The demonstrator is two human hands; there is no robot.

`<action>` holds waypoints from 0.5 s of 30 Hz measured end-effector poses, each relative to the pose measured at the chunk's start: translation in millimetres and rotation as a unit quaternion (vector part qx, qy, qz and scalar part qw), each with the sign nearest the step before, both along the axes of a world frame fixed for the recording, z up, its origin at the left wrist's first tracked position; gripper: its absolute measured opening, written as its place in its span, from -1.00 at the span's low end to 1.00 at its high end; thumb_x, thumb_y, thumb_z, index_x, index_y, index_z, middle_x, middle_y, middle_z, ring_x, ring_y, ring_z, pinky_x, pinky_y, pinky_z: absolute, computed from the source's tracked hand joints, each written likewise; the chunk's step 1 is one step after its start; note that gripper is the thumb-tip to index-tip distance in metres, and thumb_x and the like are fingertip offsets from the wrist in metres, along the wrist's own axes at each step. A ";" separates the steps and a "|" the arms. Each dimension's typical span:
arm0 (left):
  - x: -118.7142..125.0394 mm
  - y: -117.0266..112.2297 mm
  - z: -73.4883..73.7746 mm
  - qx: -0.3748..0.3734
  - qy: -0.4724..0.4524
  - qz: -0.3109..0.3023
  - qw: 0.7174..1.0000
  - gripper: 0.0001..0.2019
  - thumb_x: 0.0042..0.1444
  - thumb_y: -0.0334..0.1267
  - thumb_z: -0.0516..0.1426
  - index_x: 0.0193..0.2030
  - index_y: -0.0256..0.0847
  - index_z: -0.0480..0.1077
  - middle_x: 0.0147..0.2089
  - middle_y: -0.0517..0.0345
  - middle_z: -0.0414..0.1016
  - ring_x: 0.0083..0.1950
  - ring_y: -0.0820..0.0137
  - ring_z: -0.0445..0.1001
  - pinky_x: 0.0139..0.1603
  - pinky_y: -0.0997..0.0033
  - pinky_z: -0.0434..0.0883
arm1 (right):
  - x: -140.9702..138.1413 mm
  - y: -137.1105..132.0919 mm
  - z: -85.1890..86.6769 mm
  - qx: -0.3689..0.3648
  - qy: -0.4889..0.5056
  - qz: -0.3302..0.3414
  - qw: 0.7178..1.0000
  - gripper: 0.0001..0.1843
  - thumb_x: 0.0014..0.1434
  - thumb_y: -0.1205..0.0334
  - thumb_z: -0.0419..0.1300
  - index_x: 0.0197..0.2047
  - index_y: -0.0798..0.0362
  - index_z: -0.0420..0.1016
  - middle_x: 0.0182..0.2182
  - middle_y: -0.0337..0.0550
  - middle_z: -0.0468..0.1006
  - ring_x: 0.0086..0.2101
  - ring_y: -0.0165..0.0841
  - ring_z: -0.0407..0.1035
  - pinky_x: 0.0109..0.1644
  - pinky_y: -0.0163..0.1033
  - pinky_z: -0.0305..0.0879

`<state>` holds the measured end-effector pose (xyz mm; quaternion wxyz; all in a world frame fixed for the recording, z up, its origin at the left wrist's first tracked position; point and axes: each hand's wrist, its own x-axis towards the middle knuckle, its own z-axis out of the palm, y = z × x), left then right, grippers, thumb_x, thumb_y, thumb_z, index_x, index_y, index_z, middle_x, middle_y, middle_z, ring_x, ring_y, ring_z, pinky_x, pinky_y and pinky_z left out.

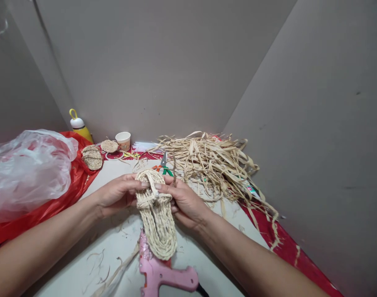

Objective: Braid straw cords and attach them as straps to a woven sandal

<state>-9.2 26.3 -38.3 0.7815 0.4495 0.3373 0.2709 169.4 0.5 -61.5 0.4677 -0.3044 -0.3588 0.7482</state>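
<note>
Between my two hands is a small woven straw sandal (159,231), its sole made of coiled braid with a strap across the upper part. My left hand (122,190) grips its left edge, thumb on top near the strap. From the other side my right hand (183,196) holds it, the thumb pressed beside a small pearl-like bead on the strap. Fingers of both hands are partly hidden beneath the sole. Just below the sandal lies a pink glue gun (168,276), its nozzle end partly covered. Scissors (164,163) with orange and green handles rest behind my hands.
A heap of dry straw strips (207,161) spreads at the back right. On the left are a clear plastic bag (30,169) on red plastic, a yellow bottle (80,126), woven pieces (92,157) and a paper cup (123,141). Grey walls (163,74) enclose the table.
</note>
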 end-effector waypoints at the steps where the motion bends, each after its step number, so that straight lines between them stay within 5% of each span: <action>1: 0.0 0.6 -0.6 -0.006 0.000 0.012 1.000 -0.75 -0.08 -0.28 0.33 -0.24 -0.30 0.49 -0.37 0.15 0.51 -0.36 0.47 0.41 -0.22 0.44 0.35 | 0.4 0.7 -0.4 0.000 -0.004 -0.004 1.000 -0.67 -0.11 0.21 0.45 -0.35 0.11 0.41 -0.65 -0.45 0.30 -0.72 -0.67 -0.10 -0.74 -0.51 -0.29; 7: -3.5 5.5 -7.6 0.044 0.009 0.053 0.998 -0.74 -0.07 -0.27 0.34 -0.21 -0.28 0.52 -0.34 0.14 0.53 -0.36 0.45 0.43 -0.28 0.46 0.34 | 2.5 3.8 -0.4 -0.014 -0.019 -0.035 0.999 -0.63 -0.11 0.14 0.45 -0.43 0.08 0.33 -0.71 -0.53 0.14 -0.71 -0.66 -0.20 -0.74 -0.54 -0.30; 15: -0.5 9.7 -14.3 0.183 0.029 0.132 0.974 -0.76 -0.02 -0.19 0.30 -0.23 -0.27 0.54 -0.29 0.10 0.59 -0.36 0.41 0.44 -0.26 0.44 0.34 | 0.5 1.5 1.3 0.001 -0.017 -0.050 0.999 -0.72 -0.07 0.13 0.34 -0.41 0.06 0.33 -0.63 -0.45 0.15 -0.67 -0.60 -0.08 -0.70 -0.53 -0.27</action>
